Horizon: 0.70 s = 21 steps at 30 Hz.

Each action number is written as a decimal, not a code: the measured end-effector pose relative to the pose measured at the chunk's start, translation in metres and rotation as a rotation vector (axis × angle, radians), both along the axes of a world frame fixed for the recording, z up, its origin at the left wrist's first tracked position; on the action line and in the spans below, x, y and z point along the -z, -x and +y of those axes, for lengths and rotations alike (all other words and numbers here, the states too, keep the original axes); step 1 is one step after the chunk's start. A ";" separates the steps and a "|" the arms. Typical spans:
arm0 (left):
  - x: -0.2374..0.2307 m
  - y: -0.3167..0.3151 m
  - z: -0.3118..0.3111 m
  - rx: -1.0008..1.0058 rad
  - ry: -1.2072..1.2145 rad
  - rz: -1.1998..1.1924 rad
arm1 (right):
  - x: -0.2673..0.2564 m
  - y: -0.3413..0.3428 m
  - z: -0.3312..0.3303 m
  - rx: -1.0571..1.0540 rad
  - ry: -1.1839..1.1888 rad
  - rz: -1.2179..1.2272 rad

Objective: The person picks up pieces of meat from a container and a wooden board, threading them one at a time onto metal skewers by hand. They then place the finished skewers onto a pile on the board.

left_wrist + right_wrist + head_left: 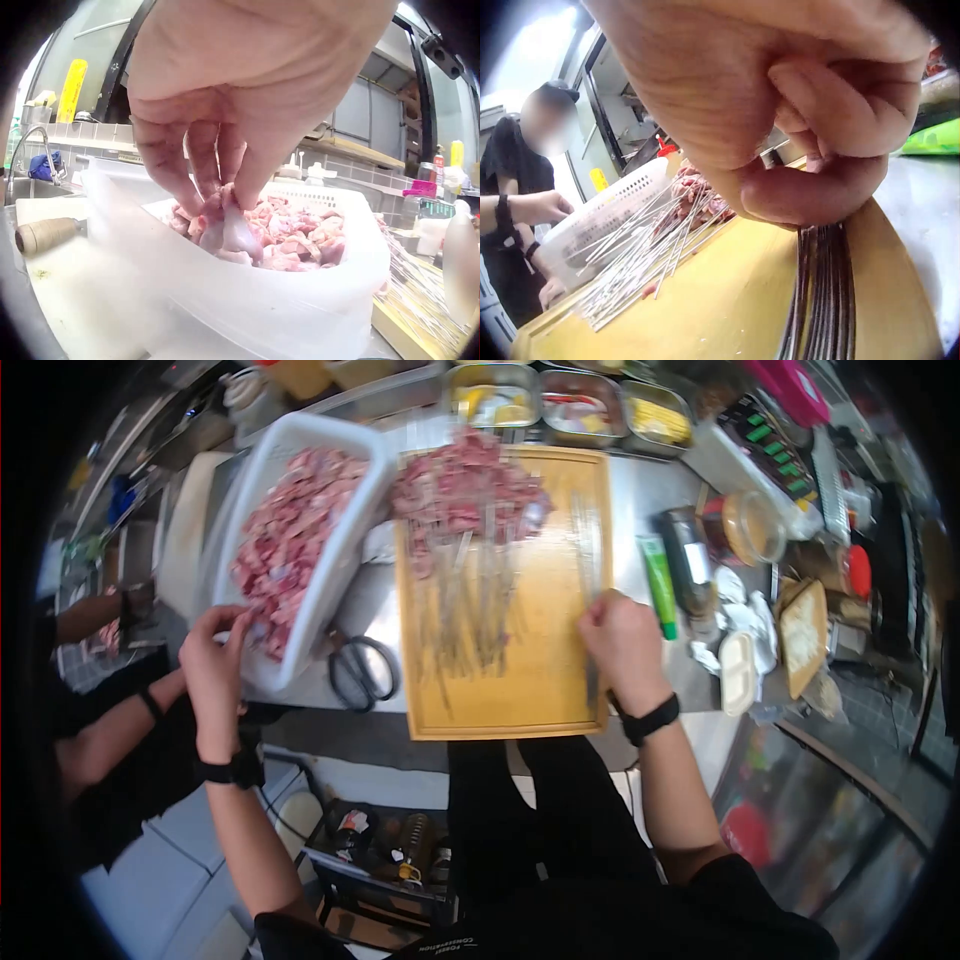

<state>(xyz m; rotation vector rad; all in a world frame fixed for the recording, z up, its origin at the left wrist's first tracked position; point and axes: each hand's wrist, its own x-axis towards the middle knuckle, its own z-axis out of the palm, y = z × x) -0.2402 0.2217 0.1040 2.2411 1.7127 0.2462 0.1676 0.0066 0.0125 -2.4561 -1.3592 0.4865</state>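
Note:
My left hand (213,660) reaches over the near end of a white plastic tub (372,455) filled with raw meat pieces (300,510). Its fingertips pinch a pale, glossy piece of meat (238,236) at the tub's edge. At the right side of a yellow cutting board (550,700), my right hand (628,645) has its fingers curled round a bundle of thin metal skewers (825,292), whose shafts run down below the fist. Several skewers threaded with meat (470,485) lie in a heap on the board, their bare shafts (465,620) pointing toward me.
Black-handled scissors (362,672) lie between tub and board. Metal containers (580,415) line the back. A green tube (658,585), a dark bottle (688,555) and a jar (750,528) stand at right. Another person (536,157) works at the left.

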 end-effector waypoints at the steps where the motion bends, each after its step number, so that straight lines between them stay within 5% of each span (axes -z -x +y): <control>1: -0.004 -0.002 -0.003 -0.029 -0.018 -0.006 | 0.000 -0.002 -0.001 0.004 -0.044 0.054; 6: -0.005 0.006 0.000 -0.164 0.055 -0.070 | -0.009 -0.007 -0.006 0.049 -0.101 0.231; 8: 0.004 0.005 -0.003 0.033 -0.082 -0.088 | -0.012 -0.007 -0.010 0.113 -0.161 0.328; 10: -0.001 -0.009 -0.009 -0.034 -0.003 -0.099 | -0.008 -0.011 -0.018 0.101 -0.196 0.373; 12: -0.002 -0.009 -0.007 0.138 0.061 -0.009 | -0.015 -0.012 -0.024 0.124 -0.231 0.419; 21: 0.008 0.005 0.022 0.196 0.124 0.054 | -0.026 -0.016 -0.048 0.152 -0.191 0.515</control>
